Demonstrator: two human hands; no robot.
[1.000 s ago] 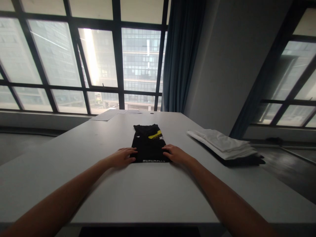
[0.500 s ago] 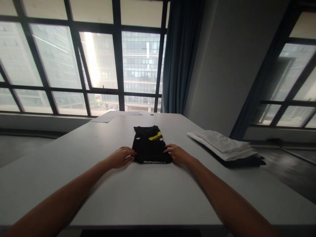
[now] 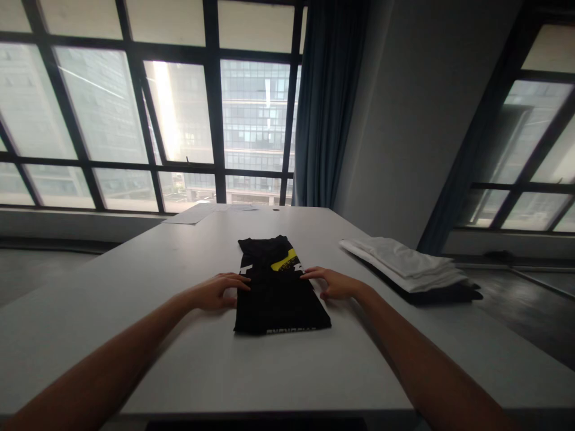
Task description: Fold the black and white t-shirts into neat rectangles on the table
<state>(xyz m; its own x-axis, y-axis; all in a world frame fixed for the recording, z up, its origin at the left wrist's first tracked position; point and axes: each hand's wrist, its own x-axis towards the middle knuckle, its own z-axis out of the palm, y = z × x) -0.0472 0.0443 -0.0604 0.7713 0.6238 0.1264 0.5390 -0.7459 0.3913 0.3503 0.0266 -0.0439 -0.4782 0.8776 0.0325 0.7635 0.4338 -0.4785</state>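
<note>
Evidently, your left hand (image 3: 216, 292) and right hand (image 3: 336, 284) rested loosely spread at opposite edges of the black garment (image 3: 281, 302), probably to keep it flat.

Black was recorded across the folded garment (image 3: 283, 305), broken by a yellow patch (image 3: 284, 261) speckled with black, by white marks (image 3: 245, 270) at both sides, and by pale lettering (image 3: 281, 331) along the near edge. White was noted on the tabletop (image 3: 202, 371) and upper cloths (image 3: 399, 254); black was seen on the cloth beneath (image 3: 442, 296). Dull blue was logged for the curtain (image 3: 326, 120), black for the window frames (image 3: 216, 120).
</note>
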